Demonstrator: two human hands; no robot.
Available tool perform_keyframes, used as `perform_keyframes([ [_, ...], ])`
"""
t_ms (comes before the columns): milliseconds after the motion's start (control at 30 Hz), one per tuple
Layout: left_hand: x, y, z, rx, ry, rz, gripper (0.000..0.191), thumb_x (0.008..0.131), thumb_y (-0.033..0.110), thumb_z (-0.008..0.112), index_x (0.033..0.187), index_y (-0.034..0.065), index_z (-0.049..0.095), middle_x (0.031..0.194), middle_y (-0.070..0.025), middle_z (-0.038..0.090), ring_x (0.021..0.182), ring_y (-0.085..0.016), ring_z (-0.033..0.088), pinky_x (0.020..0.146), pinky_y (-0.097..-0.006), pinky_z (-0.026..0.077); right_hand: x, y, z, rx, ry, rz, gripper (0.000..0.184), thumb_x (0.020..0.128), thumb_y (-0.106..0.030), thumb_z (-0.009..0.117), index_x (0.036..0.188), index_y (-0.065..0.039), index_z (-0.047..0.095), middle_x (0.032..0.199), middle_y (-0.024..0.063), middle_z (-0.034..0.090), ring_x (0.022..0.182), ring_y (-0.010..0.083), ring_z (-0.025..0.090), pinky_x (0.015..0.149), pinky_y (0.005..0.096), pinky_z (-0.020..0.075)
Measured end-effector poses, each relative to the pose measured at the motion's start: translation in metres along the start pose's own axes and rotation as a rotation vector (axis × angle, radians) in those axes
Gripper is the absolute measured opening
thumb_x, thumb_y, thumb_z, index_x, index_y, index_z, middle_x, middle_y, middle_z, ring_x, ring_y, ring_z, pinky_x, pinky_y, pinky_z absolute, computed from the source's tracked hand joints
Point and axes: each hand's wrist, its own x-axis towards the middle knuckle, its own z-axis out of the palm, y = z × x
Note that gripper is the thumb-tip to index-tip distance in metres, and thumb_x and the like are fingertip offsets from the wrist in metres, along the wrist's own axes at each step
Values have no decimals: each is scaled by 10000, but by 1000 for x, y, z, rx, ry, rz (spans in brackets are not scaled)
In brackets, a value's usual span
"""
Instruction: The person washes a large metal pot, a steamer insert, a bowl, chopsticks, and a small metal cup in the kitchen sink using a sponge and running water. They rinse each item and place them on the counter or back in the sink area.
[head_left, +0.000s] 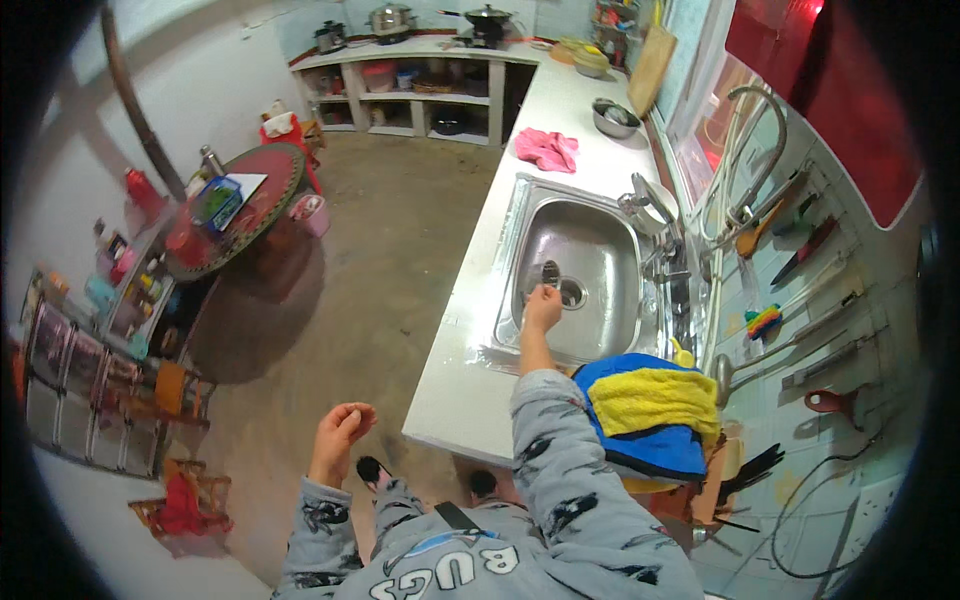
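Note:
My right hand (543, 309) reaches into the stainless steel sink (607, 240). Its fingers grip what looks like a small round metal sink strainer (551, 271), tilted and raised beside the drain hole (573, 293). The drain hole is uncovered, and the hand hides part of the basin around it. Off the counter's left side, my left hand (341, 435) hangs above the floor with its fingers curled together and the thumb against them. Nothing shows in it. A chrome faucet (637, 195) stands at the sink's right rim.
A pink cloth (547, 150) and a metal bowl (615, 120) lie beyond the sink on the white counter (457, 360). Nearer me are blue cloth (645, 454) and a yellow towel (652, 401). Knives and utensils hang on the right wall, including a red-handled knife (806, 251). A round table (274, 169) stands left.

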Motion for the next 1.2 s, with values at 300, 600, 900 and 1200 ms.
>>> perform_keyframes([
  [300,166,36,-73,139,-244,-146,178,854,132,483,966,9,546,930,-81,590,849,-161,575,798,-280,454,63,34,-19,-492,191,58,261,735,-159,571,982,-78,554,793,105,632,710,291,606,658,393,468],
  [600,308,86,-100,240,-416,-242,171,856,124,471,961,11,546,921,-80,594,853,-160,574,780,-280,458,44,28,-26,-750,-186,177,404,698,-191,590,1084,-79,550,1029,200,569,990,340,529,830,387,426],
  [900,437,114,30,359,-777,-331,206,857,142,494,1036,45,523,992,-37,556,900,-139,553,806,-280,438,50,36,-4,-710,-399,301,504,677,-125,661,1144,-67,478,1060,194,550,999,351,516,850,403,411],
  [1200,578,113,188,535,-903,-244,238,841,113,492,1067,45,513,1011,-43,537,916,-146,535,787,-265,428,54,56,35,-1167,-368,362,385,717,-187,622,1084,-164,509,978,194,521,935,364,517,793,447,425],
])
